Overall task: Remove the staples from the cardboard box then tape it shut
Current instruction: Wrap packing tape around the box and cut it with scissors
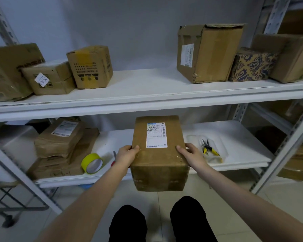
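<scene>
Cardboard box (pixel 158 159) juts past the lower shelf (pixel 234 137), left hand (pixel 127 153) and right hand (pixel 191 152) gripping its side edges.

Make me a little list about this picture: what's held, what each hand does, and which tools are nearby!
Held: cardboard box, white label on top
Left hand: grips the box's left side
Right hand: grips the box's right side
Tape: yellow roll on the lower shelf, left of the box
Pliers: yellow-handled, in a clear tray right of the box
</scene>
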Demonstrator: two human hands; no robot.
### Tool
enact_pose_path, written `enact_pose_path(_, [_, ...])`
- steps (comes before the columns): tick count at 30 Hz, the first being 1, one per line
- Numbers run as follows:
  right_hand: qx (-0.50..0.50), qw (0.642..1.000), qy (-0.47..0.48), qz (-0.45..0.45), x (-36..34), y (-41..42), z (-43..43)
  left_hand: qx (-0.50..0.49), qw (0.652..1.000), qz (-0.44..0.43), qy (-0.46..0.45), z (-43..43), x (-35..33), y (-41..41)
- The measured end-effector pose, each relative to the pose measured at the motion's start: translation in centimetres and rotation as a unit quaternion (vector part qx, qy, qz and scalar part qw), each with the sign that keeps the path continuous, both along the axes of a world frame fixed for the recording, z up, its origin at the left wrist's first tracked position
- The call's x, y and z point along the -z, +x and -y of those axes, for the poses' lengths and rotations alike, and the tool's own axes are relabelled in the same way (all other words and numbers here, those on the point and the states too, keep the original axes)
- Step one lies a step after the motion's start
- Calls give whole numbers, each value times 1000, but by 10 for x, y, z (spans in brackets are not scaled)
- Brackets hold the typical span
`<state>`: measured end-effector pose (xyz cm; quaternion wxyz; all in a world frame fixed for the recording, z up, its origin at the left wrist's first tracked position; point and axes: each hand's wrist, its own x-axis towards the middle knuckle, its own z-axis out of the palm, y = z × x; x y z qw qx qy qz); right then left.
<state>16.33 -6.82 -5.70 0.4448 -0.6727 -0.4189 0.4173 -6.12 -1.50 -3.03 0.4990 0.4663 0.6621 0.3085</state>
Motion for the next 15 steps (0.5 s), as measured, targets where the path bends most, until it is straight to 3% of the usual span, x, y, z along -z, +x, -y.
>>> enact_pose_path(11, [-52, 990, 66, -114, -17, 17, -41, -20, 992, 97, 74, -29, -18, 13])
enact_pose_path(15, [-112, 991, 41, -64, -10, 20, -41, 6, 996, 78, 48, -26, -13, 21])
